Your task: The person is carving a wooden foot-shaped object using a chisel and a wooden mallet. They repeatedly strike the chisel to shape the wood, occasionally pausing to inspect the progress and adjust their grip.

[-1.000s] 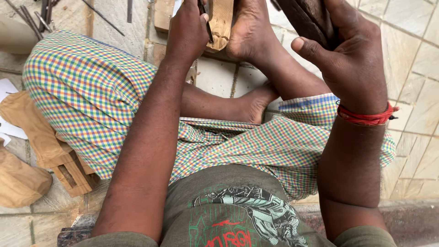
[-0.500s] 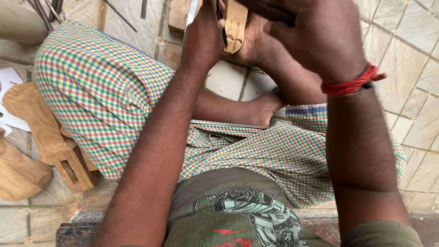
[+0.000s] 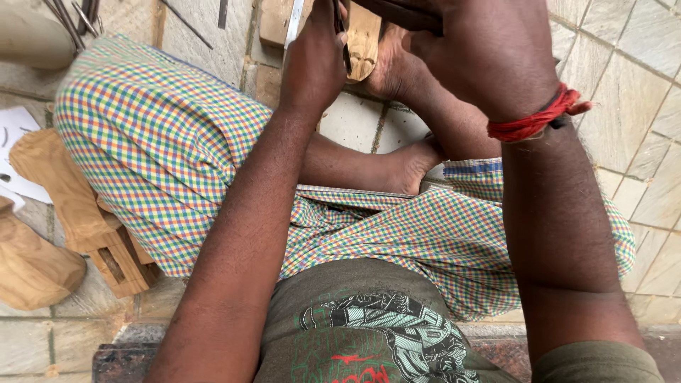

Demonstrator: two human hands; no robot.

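STEP: carving in progress, judged | left hand (image 3: 316,60) closed around thin dark chisel (image 3: 343,35) set on wooden piece (image 3: 363,39) at the feet on the stone floor (image 3: 624,64) | right hand (image 3: 489,50) raised, clenched on dark striker (image 3: 397,10) | NEXT: calls for a controlled strike.

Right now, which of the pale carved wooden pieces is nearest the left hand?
The pale carved wooden piece at the top, just right of the left hand; the other wooden pieces lie far off at the picture's left edge.
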